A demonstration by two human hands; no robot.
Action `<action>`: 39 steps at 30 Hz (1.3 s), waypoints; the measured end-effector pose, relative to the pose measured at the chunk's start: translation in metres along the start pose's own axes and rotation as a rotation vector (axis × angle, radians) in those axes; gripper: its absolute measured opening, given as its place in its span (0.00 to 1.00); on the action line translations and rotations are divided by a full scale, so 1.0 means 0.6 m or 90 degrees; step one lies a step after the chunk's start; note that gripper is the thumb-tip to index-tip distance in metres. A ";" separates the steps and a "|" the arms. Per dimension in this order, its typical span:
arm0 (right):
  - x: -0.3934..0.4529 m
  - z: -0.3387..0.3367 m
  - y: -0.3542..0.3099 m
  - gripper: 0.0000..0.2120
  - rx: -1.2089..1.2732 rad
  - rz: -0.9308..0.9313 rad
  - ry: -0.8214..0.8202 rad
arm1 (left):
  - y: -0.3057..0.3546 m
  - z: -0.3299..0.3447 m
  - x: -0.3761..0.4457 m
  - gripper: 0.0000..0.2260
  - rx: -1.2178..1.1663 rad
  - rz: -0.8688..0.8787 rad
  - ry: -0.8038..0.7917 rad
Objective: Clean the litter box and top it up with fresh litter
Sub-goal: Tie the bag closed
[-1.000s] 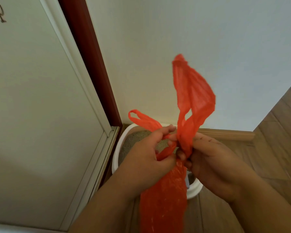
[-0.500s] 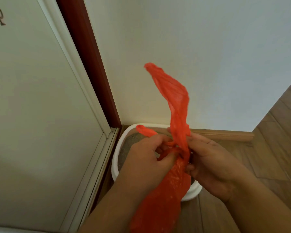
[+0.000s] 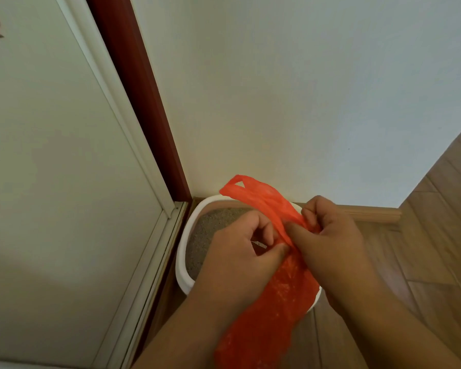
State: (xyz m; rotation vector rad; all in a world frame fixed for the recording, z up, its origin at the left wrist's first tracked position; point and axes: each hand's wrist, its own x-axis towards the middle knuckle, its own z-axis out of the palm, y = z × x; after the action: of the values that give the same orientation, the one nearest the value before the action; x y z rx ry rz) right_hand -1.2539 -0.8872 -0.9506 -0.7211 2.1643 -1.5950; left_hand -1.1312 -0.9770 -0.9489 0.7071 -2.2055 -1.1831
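From my feed, both forearms run off the bottom edge. Red bag [image 3: 274, 302] bottom is cut off at lower centre, so I can't see its contents. Left hand [image 3: 240, 259] and right hand [image 3: 330, 243] plus the bag cover most of the litter box [image 3: 183, 251]; only its left rim and a patch of litter [image 3: 205, 235] show. Knot state hidden under fingers. Lettering on the door [image 3: 51, 155], upper left, is cropped, unreadable.

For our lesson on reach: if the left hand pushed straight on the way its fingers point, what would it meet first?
The left hand points right, at the red bag it already pinches; just beyond is the right hand. Depth is unclear.
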 end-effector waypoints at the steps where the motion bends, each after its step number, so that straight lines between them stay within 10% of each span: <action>1: -0.001 0.000 -0.002 0.16 -0.022 -0.019 -0.001 | 0.000 0.002 0.000 0.14 -0.006 0.000 0.001; 19: 0.002 -0.019 -0.010 0.07 -0.301 -0.134 -0.230 | -0.018 -0.010 0.014 0.05 0.171 0.051 0.006; 30: 0.007 -0.018 -0.002 0.10 0.288 0.264 -0.312 | -0.019 -0.014 0.013 0.08 0.121 0.066 0.053; 39: 0.011 -0.027 -0.001 0.09 0.260 0.234 -0.354 | -0.018 -0.012 0.010 0.06 0.173 0.091 0.009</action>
State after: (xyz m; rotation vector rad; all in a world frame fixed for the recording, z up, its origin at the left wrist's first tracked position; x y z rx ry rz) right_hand -1.2682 -0.8788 -0.9448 -0.5170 1.4192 -1.3706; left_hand -1.1289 -0.9904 -0.9536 0.6488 -2.3867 -0.8163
